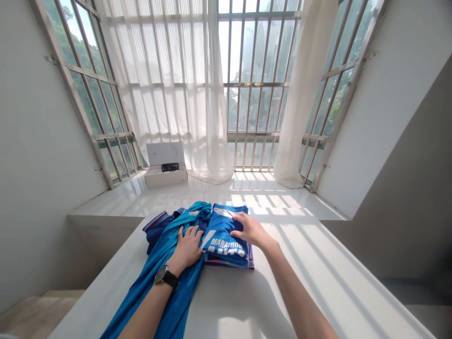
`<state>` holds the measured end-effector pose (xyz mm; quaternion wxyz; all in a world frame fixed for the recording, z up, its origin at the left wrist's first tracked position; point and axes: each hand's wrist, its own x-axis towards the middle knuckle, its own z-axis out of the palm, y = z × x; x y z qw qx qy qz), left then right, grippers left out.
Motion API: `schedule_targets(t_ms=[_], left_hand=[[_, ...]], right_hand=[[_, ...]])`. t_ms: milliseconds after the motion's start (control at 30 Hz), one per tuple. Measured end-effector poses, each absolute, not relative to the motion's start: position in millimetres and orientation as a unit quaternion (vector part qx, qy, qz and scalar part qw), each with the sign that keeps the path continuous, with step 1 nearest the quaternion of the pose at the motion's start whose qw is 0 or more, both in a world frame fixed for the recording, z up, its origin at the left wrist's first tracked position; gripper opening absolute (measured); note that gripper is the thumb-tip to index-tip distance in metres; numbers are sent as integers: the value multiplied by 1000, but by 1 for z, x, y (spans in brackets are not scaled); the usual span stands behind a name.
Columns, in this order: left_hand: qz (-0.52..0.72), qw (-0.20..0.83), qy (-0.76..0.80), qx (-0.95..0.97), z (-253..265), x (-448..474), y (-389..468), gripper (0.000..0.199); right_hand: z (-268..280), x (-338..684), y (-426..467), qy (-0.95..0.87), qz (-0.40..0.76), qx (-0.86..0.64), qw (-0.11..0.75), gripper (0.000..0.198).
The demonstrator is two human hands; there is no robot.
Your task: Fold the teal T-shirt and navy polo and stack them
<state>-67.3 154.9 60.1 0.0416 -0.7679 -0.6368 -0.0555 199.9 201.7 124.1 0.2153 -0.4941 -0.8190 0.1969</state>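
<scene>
A folded blue T-shirt with white "MARATHON" lettering lies on top of a small stack, above a purple folded garment. My right hand is at the right side of this shirt, thumb and fingers apart, fingertips at its surface. Left of the stack, a long teal-blue garment lies loose and rumpled, running down to the lower edge of the view. My left hand, with a watch on the wrist, lies on it near the stack, fingers spread. Dark blue clothing shows beneath the teal one.
The garments lie on a white table that meets a window ledge. An open white box with a black device in it stands on the ledge. White curtains hang before barred windows.
</scene>
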Motion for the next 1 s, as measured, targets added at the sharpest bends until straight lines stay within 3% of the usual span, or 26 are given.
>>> schedule_targets(t_ms=[100, 200, 267, 333, 433, 500, 600, 700, 767, 833, 933, 1000], left_hand=[[-79, 34, -637, -766, 62, -68, 153, 45], [-123, 30, -640, -758, 61, -66, 148, 40], [-172, 26, -639, -749, 58, -65, 147, 31], [-233, 17, -635, -737, 55, -66, 148, 25], [-322, -33, -624, -711, 60, -69, 150, 28], [-394, -96, -610, -680, 75, -69, 147, 33], [-516, -202, -534, -638, 111, -58, 127, 44], [-541, -271, -424, -673, 145, -33, 100, 50], [-540, -258, -429, -676, 159, -15, 86, 83], [-543, -255, -448, -663, 166, -2, 79, 94], [-560, -290, -458, -627, 175, -3, 76, 56], [-618, -291, -473, -557, 186, -19, 75, 43]], right_hand=[[159, 193, 209, -830, 177, -519, 102, 32], [181, 184, 211, -859, 185, -470, 80, 18], [190, 180, 211, -880, 186, -413, 143, 15], [198, 181, 211, -873, 180, -365, 268, 16], [212, 187, 204, -806, 185, -318, 464, 19], [222, 191, 195, -768, 212, -277, 537, 21], [233, 190, 176, -753, 268, -210, 563, 33], [232, 182, 160, -728, 375, -156, 552, 48], [225, 176, 153, -698, 461, -127, 533, 55], [219, 172, 149, -677, 511, -107, 518, 56], [219, 173, 150, -695, 504, -85, 505, 45], [225, 177, 156, -710, 476, -76, 514, 36]])
